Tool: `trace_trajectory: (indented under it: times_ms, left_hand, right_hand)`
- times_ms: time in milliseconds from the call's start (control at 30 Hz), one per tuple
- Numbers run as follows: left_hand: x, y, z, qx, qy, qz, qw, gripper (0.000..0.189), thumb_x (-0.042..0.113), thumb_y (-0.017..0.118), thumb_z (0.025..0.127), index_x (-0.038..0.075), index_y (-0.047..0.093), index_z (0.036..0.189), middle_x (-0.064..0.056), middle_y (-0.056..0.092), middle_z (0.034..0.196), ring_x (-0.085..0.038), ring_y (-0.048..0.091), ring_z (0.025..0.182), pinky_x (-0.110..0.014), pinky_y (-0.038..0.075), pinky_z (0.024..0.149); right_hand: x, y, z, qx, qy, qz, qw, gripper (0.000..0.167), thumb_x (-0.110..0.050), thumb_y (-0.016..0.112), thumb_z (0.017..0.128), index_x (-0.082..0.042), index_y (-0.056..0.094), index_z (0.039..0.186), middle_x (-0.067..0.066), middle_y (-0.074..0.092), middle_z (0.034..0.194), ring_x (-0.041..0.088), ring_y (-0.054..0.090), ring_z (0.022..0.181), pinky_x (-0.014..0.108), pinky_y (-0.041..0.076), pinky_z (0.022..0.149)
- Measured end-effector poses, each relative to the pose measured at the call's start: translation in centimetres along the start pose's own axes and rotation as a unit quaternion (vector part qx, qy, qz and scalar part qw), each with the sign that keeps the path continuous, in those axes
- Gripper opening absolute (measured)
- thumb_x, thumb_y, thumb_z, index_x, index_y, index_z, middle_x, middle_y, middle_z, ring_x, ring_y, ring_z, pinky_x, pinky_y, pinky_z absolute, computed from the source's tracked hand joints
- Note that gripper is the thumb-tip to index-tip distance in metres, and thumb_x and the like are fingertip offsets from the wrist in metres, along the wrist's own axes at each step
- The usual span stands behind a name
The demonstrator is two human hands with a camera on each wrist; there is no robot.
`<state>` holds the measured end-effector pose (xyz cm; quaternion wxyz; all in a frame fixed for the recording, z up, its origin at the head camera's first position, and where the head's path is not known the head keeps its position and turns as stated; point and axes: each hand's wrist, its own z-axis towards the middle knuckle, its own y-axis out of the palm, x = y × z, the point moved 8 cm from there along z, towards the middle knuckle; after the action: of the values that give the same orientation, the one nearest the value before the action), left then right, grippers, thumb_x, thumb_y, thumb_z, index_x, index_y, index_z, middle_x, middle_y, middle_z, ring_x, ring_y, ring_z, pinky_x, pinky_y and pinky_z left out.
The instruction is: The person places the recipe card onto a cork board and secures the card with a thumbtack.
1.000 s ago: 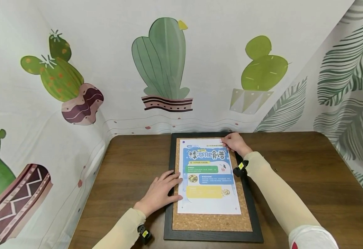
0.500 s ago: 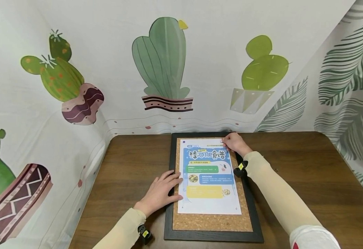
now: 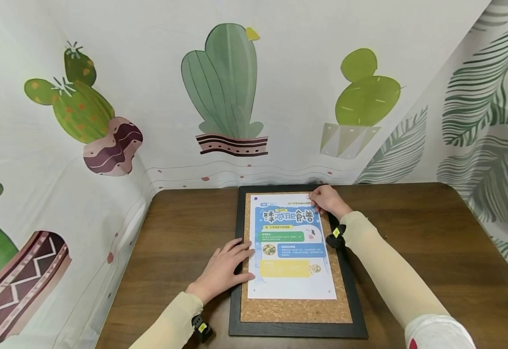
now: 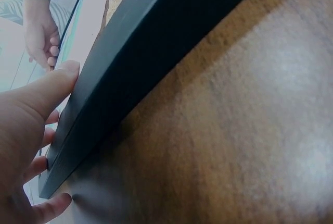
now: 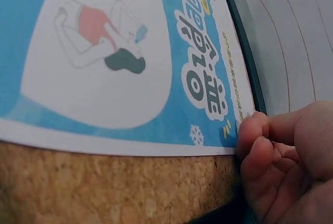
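A printed poster [image 3: 293,286] with blue, green and yellow blocks lies on a cork board [image 3: 297,311] in a black frame. At the poster's top left corner is a small purple pin [image 3: 255,198]. My left hand [image 3: 223,271] rests on the frame's left side, fingers spread, fingertips reaching the poster's left edge. In the left wrist view, its thumb [image 4: 67,73] lies against the black frame [image 4: 119,52]. My right hand [image 3: 330,201] is at the poster's top right corner. There its thumb and curled fingers [image 5: 255,130] pinch together; whatever is between the fingertips is hidden.
The board stands on a brown wooden table [image 3: 184,218], its far edge near a white curtain [image 3: 288,97] printed with cacti and leaves. Table surface shows to either side of the board. Each wrist wears a black strap with a small camera.
Both hands keep their places on the board and poster. The whole head view has shifted slightly; nothing else visibly moves.
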<state>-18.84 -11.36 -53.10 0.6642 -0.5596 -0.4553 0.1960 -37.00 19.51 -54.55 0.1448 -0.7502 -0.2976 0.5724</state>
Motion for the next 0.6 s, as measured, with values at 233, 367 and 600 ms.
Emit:
trace_trajectory:
  times_ms: [233,367,600]
  left_hand:
    - [0.07,-0.13,-0.04,0.005,0.002,0.003,1.0000,0.066,0.052,0.074,0.094,0.018,0.060,0.149,-0.003,0.048,0.160,-0.031,0.034,0.152,-0.063,0.040,0.108]
    - [0.04,-0.11,-0.03,0.004,-0.001,0.003,1.0000,0.066,0.053,0.073,0.094,0.019,0.060,0.149,-0.003,0.048,0.160,-0.030,0.034,0.152,-0.063,0.040,0.108]
    - [0.11,-0.10,-0.05,0.005,0.000,0.004,1.0000,0.066,0.053,0.073,0.094,0.019,0.060,0.149,-0.002,0.048,0.160,-0.029,0.034,0.152,-0.063,0.040,0.108]
  right_hand:
    - [-0.62,0.23,-0.26,0.006,-0.004,-0.009,0.9999,0.033,-0.018,0.054,0.107,0.001,0.065,0.083,0.004,0.061,0.066,0.012,0.058,0.053,0.027,0.053,0.052]
    - [-0.71,0.30,-0.36,0.005,-0.006,-0.003,1.0000,0.030,-0.016,0.053,0.108,0.003,0.066,0.089,0.005,0.061,0.069,0.012,0.060,0.054,0.027,0.054,0.053]
    - [-0.47,0.28,-0.33,0.005,0.003,0.008,1.0000,0.030,-0.016,0.053,0.109,0.005,0.066,0.092,0.005,0.061,0.071,0.012,0.060,0.056,0.027,0.055,0.055]
